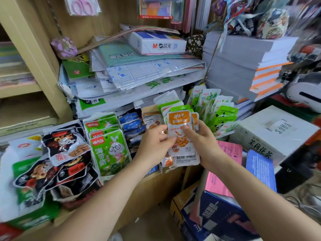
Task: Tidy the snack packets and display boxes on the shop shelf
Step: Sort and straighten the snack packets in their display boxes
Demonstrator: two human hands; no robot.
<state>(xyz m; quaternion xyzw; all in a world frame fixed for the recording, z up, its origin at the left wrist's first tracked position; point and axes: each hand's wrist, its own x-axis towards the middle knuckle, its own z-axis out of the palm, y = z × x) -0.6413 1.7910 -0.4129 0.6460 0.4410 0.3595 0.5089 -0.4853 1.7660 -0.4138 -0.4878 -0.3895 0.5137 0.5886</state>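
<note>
A small stack of orange-and-white fish snack packets [180, 122] is held upright in front of the shelf. My left hand [153, 145] pinches its left edge, and my right hand [202, 141] grips it from the right with the thumb on the front packet. Behind them stand display boxes: green rabbit seaweed packets [108, 145], blue packets [132, 125], orange packets [152, 120] and green panda packets [224, 115]. Black-and-red snack packets [64, 153] lie loosely heaped at the left.
Stacks of plastic book covers and an M&G paper ream [159, 42] pile above the snacks. White paper reams [243, 66] stand at the right. A jasmine-tea carton [271, 134], pink and blue pads [231, 153] and a dark carton [222, 216] crowd the lower right.
</note>
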